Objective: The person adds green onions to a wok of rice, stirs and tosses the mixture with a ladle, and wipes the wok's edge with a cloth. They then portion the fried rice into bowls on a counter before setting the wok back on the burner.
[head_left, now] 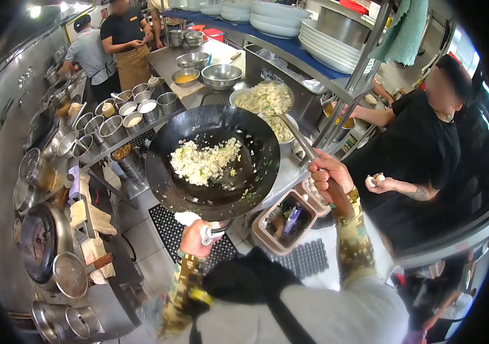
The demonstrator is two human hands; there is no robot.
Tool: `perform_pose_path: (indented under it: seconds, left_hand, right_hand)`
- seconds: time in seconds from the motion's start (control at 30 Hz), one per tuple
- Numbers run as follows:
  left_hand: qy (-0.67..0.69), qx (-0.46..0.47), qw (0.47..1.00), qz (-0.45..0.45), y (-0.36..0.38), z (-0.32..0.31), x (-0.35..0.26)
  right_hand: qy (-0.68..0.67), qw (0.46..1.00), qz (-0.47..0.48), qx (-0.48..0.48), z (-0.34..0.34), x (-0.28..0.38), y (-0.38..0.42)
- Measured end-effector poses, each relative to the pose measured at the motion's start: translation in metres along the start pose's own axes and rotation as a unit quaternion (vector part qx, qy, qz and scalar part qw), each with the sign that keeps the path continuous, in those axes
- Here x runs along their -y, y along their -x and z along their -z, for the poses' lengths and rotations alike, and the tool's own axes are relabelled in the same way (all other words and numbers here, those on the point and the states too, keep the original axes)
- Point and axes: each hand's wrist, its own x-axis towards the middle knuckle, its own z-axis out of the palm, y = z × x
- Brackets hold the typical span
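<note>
My left hand is closed around the handle of a large black wok, with a white cloth at the grip. The wok is held up in front of me, and a heap of fried rice with green bits lies in it. In my right hand is a long-handled ladle, its fingers wrapped round the handle's lower part. The ladle's far end is heaped with rice and hides its shape. This end is over bowls holding more rice, just beyond the wok's right rim.
Metal containers of ingredients stand at the left. A bin with waste sits below on the right. Stacked white plates fill the shelf above. At the right, a person in black holds eggs. Other people stand at the back left.
</note>
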Motion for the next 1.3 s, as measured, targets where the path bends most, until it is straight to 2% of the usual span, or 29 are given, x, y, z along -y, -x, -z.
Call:
perform_pose_path:
  seconds: [0.07, 0.13, 0.17, 0.23, 0.27, 0.33, 0.4, 0.43, 0.53, 0.63, 0.73, 0.77, 0.87, 0.9, 1.0, 1.03, 1.1, 1.17, 1.27, 1.3]
  left_hand:
    - [-0.006, -0.024, 1.0, -0.01, 0.002, -0.001, 0.002]
    - [-0.012, -0.019, 0.999, 0.024, 0.005, 0.012, 0.0]
    - [0.0, -0.037, 0.999, 0.027, 0.011, 0.013, 0.0]
    - [0.008, -0.056, 0.998, 0.02, 0.022, 0.025, 0.003]
    - [0.019, -0.092, 0.995, 0.041, 0.029, 0.032, 0.003]
    - [0.017, -0.108, 0.993, 0.037, 0.051, 0.032, 0.001]
    - [0.015, -0.128, 0.991, 0.039, 0.071, 0.048, 0.003]
    - [0.036, -0.109, 0.992, 0.045, 0.08, 0.053, 0.001]
    - [0.016, -0.166, 0.985, 0.047, 0.107, 0.054, -0.002]
    - [0.01, -0.217, 0.976, 0.021, 0.12, 0.061, 0.004]
    - [0.015, -0.255, 0.966, 0.035, 0.132, 0.07, 0.003]
    - [0.031, -0.248, 0.967, 0.043, 0.135, 0.087, 0.007]
    - [0.014, -0.282, 0.959, -0.006, 0.149, 0.102, 0.014]
    - [0.032, -0.255, 0.966, 0.007, 0.154, 0.115, 0.014]
    - [0.006, -0.274, 0.962, 0.014, 0.163, 0.131, 0.016]
    - [0.008, -0.277, 0.961, 0.017, 0.167, 0.131, 0.016]
    - [0.01, -0.281, 0.959, 0.023, 0.17, 0.125, 0.014]
    - [-0.025, -0.292, 0.956, 0.02, 0.171, 0.126, 0.016]
    - [-0.064, -0.299, 0.951, 0.042, 0.173, 0.126, 0.016]
    - [-0.074, -0.297, 0.951, 0.054, 0.171, 0.127, 0.015]
  right_hand:
    - [0.13, 0.987, 0.061, -0.069, 0.015, -0.001, -0.018]
    - [0.232, 0.955, 0.112, -0.148, 0.047, -0.018, -0.049]
    - [0.271, 0.947, 0.113, -0.131, 0.067, -0.029, -0.067]
    - [0.328, 0.918, 0.077, -0.211, 0.097, -0.054, -0.094]
    - [0.368, 0.911, 0.063, -0.175, 0.103, -0.055, -0.098]
    - [0.312, 0.921, 0.119, -0.2, 0.106, -0.063, -0.098]
    - [0.376, 0.889, 0.149, -0.215, 0.103, -0.072, -0.098]
    - [0.425, 0.861, 0.164, -0.226, 0.11, -0.079, -0.103]
    - [0.421, 0.876, 0.144, -0.188, 0.104, -0.064, -0.103]
    - [0.456, 0.836, 0.177, -0.247, 0.085, -0.078, -0.1]
    - [0.506, 0.812, 0.162, -0.241, 0.087, -0.077, -0.109]
    - [0.511, 0.803, 0.157, -0.264, 0.085, -0.081, -0.11]
    - [0.505, 0.792, 0.185, -0.289, 0.092, -0.091, -0.122]
    - [0.523, 0.777, 0.195, -0.292, 0.093, -0.093, -0.124]
    - [0.499, 0.797, 0.172, -0.295, 0.08, -0.09, -0.116]
    - [0.519, 0.784, 0.193, -0.281, 0.086, -0.092, -0.119]
    - [0.598, 0.713, 0.234, -0.282, 0.106, -0.097, -0.132]
    - [0.68, 0.596, 0.325, -0.276, 0.125, -0.106, -0.141]
    - [0.736, 0.598, 0.098, -0.3, 0.093, -0.099, -0.121]
    - [0.737, 0.59, 0.139, -0.299, 0.108, -0.113, -0.121]
